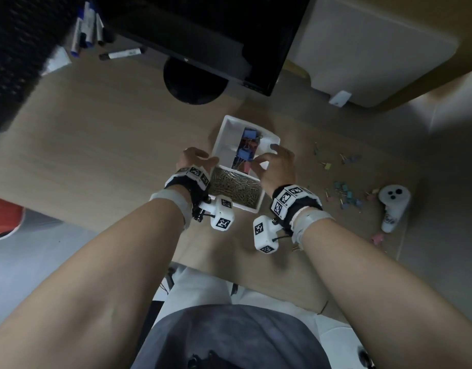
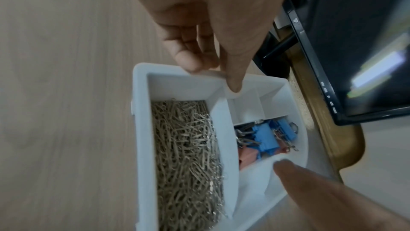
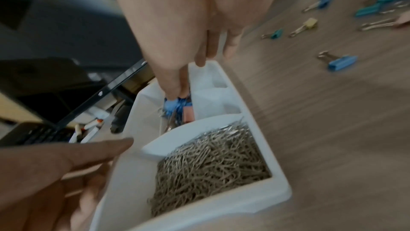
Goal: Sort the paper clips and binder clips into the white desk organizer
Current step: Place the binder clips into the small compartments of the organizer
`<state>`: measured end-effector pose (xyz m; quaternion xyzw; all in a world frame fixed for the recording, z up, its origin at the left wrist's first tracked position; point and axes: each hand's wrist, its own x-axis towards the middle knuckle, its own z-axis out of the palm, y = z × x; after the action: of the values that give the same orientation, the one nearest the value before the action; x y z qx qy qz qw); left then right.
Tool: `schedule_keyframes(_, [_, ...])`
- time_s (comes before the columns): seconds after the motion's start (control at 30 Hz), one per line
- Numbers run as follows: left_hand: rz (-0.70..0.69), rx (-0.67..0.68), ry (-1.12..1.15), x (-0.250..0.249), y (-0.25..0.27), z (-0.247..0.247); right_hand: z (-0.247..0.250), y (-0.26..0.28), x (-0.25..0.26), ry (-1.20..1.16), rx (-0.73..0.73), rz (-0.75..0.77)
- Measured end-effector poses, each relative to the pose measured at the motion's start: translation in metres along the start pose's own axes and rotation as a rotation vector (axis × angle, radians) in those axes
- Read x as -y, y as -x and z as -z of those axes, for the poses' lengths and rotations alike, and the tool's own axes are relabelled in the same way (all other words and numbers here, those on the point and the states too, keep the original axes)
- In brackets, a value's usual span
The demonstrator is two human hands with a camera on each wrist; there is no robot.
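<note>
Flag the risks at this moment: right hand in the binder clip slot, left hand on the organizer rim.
1. The right hand presses a blue binder clip into a full slot; clips may spill into the paper clips.
2. The left hand only touches the organizer rim; the organizer could slide.
3. Loose binder clips remain on the desk.

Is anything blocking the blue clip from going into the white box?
Nothing visible: the right hand already has the blue binder clip down in the white plastic desk organizer's open middle compartment, above other binder clips.
</note>
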<state>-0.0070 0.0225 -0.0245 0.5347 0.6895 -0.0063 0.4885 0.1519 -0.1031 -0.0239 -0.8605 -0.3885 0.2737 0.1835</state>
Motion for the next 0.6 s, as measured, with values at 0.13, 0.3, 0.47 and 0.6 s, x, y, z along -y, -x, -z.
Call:
schedule_keyframes(0.13, [-0.078,-0.142,-0.01,-0.033,0.029,-0.014,0.031,0.007,-0.032,-0.07,0.05,-0.182])
schedule_keyframes(0.3, [-0.131,-0.023,-0.065,-0.061,0.079,-0.072,0.058,0.034,-0.097,-0.028,0.249,-0.489])
schedule_keyframes(0.47, [-0.059,0.107,0.003,-0.034,0.117,-0.129,0.066,0.076,-0.143,0.007,0.304,-0.508])
schedule_keyframes(0.6, [0.144,0.361,-0.114,0.01,0.137,-0.18,0.075,0.112,-0.193,0.136,0.112,-0.732])
